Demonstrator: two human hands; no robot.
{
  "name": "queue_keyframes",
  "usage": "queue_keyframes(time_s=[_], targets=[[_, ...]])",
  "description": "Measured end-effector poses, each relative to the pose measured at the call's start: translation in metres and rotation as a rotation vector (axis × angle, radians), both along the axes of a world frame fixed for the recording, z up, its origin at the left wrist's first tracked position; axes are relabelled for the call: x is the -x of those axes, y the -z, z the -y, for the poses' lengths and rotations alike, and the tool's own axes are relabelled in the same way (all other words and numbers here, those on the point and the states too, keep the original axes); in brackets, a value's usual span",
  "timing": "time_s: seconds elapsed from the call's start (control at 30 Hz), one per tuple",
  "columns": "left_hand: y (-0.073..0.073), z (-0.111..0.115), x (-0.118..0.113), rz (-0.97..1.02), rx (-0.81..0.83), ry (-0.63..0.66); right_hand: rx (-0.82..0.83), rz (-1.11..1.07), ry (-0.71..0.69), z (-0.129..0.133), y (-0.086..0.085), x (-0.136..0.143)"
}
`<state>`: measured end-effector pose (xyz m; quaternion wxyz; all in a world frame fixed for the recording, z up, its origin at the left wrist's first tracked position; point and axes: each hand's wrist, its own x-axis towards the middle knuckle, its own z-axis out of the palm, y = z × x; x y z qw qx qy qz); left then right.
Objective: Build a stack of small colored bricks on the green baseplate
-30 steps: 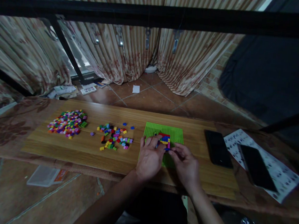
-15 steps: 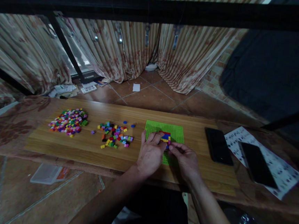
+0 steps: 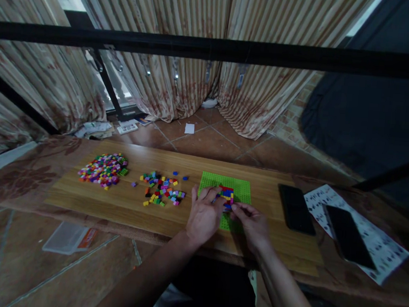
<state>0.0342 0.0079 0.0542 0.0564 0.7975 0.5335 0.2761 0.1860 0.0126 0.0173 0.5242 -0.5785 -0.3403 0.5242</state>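
A small build of red, blue and yellow toy bricks (image 3: 227, 193) sits on a green studded baseplate (image 3: 242, 185). My left hand (image 3: 204, 215) reaches over the baseplate from the left, its fingers bent onto the build and its thumb apart at the side. Those fingers cover the build's left part. From the right, my right hand (image 3: 253, 224) has thumb and forefinger pinched together at the build's near right corner. A blue brick (image 3: 227, 206) shows right at these fingertips, partly hidden.
Loose bricks (image 3: 163, 190) lie scattered left of the baseplate, and a larger brick pile (image 3: 105, 168) is farther left. At right are a black phone (image 3: 296, 209), another dark device (image 3: 349, 235) and a printed sheet (image 3: 384, 248). A black rail (image 3: 213, 49) crosses beyond the wooden board (image 3: 88, 205).
The camera view has tilted up a little, so everything sits lower in the picture. Both hands stay at the brick build, with only slight finger movement.
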Motion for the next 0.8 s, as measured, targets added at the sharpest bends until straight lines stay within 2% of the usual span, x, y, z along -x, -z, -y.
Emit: queue_keyframes(time_s=[0.17,0.27,0.33,0.53,0.67,0.8], targets=[[-0.004,0.013,0.035,0.099,-0.047,-0.126,-0.051,0.116,0.093,0.003,-0.002,-0.011],[0.004,0.019,0.064,0.151,-0.078,-0.213,-0.156,0.287,0.108,0.003,-0.007,-0.014],[0.013,0.021,0.082,0.181,-0.087,-0.264,-0.192,0.374,0.068,0.003,-0.009,-0.01],[0.035,0.038,0.126,0.244,-0.021,-0.438,-0.066,0.341,0.055,0.004,-0.002,0.006],[0.041,0.052,0.149,0.268,0.033,-0.543,0.025,0.275,0.075,0.004,0.004,0.007],[0.046,0.057,0.162,0.275,0.072,-0.606,0.076,0.281,0.09,0.005,0.008,0.003]])
